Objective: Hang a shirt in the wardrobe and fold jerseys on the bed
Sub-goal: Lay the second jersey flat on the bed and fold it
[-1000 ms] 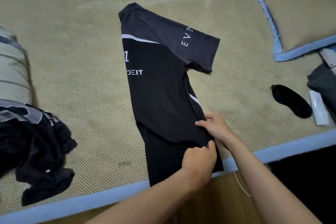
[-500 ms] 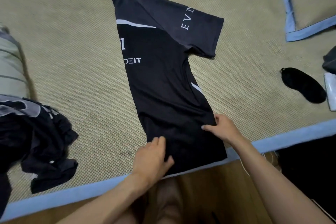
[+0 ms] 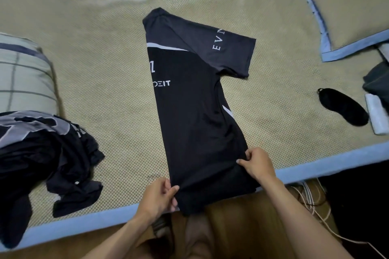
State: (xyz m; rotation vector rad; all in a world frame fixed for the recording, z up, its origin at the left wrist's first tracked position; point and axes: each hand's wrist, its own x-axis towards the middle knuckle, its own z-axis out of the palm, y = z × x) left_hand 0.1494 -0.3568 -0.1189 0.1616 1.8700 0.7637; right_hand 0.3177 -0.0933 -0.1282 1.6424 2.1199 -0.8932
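Observation:
A black jersey (image 3: 195, 111) with white lettering lies folded lengthwise on the woven bed mat (image 3: 105, 69), one grey sleeve sticking out to the right. Its hem hangs slightly over the mat's near blue edge. My left hand (image 3: 160, 197) pinches the hem's left corner. My right hand (image 3: 256, 162) pinches the right side of the jersey just above the hem. A heap of dark jerseys (image 3: 42, 153) sits at the left.
A striped pillow (image 3: 23, 75) lies behind the heap at the left. At the right are a black eye mask (image 3: 345, 109), a white object (image 3: 376, 115), dark cloth (image 3: 379, 82) and a second blue-edged mat (image 3: 347, 17). White cables (image 3: 311, 200) trail on the floor.
My left hand slid from the hem's right side to its left corner and now pinches it. My right hand stayed gripping the right side.

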